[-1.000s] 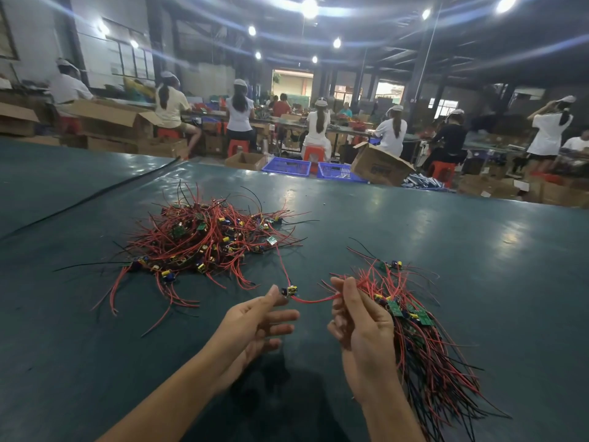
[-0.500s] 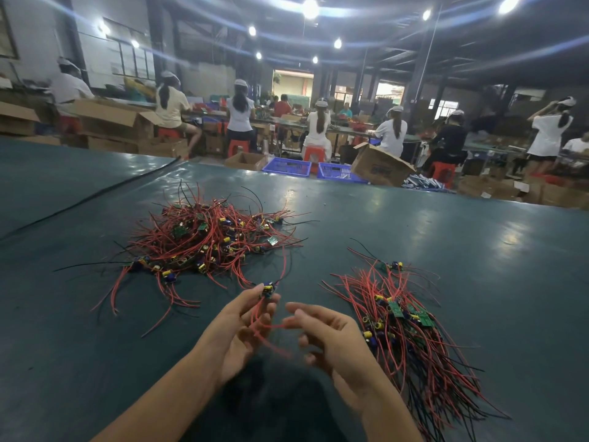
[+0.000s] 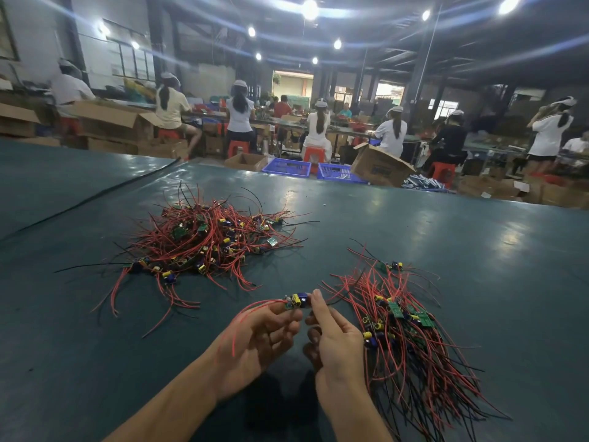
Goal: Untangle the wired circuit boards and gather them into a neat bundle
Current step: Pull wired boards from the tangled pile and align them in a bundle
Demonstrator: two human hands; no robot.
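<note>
From my head camera, my left hand (image 3: 258, 333) pinches one small circuit board (image 3: 296, 300) at its fingertips, red wires trailing over the palm. My right hand (image 3: 334, 336) pinches its other end, the other fingers curled. The tangled pile (image 3: 207, 237) lies far left on the green table (image 3: 478, 250), and the sorted bundle (image 3: 404, 330) lies just right.

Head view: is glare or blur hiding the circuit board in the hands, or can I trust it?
Head view: the circuit board in the grip of the left hand is sharp and glare-free; head view: ceiling lamps flare into streaks and throw bright patches on the table; head view: the wide lens bends the far table edge, and the workers behind look soft.
</note>
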